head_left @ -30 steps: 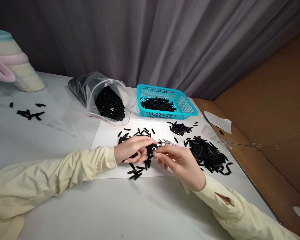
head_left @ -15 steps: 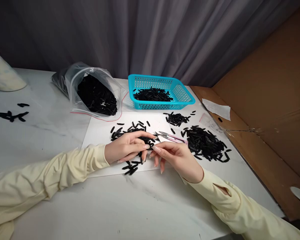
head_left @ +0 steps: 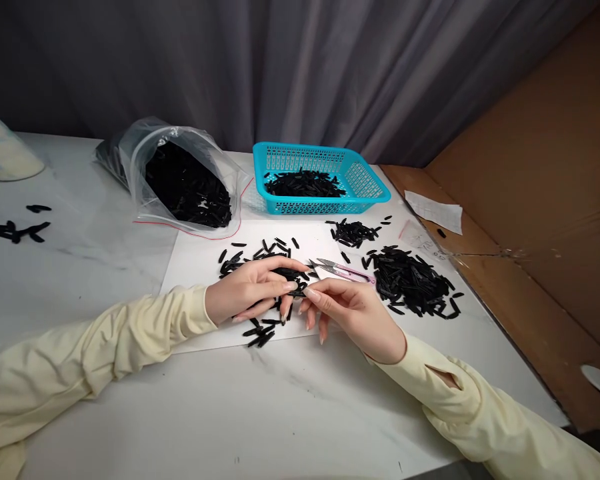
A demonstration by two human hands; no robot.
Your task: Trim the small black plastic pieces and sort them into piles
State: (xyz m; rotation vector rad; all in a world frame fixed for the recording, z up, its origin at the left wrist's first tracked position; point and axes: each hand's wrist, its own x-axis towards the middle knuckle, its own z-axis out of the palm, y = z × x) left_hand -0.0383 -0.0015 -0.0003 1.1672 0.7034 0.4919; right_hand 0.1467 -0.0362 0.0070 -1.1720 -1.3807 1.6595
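Note:
Between the fingertips of both hands is a small black strip [head_left: 296, 293], pinched at its two ends. My left hand [head_left: 253, 288] holds one end between thumb and fingers, and my right hand [head_left: 347, 310] pinches the other. Under and around the hands, more black strips [head_left: 263, 333] lie scattered on a white sheet [head_left: 190, 260]; the left hand hides part of them. Just beyond the right hand lie thread snips [head_left: 343, 270] with pink handles. A large heap of black strips [head_left: 413, 283] is right of the snips.
A blue perforated basket [head_left: 325, 207] with black strips stands at the back. Left of it, an open zip bag [head_left: 135, 173] spills over with black strips. A smaller pile [head_left: 354, 233] lies before the basket. A cardboard wall [head_left: 540, 167] borders the right side.
The view has shifted slightly, so the table things sit a little further left and up. Both hands keep hold of the strip, which shows more between the fingertips.

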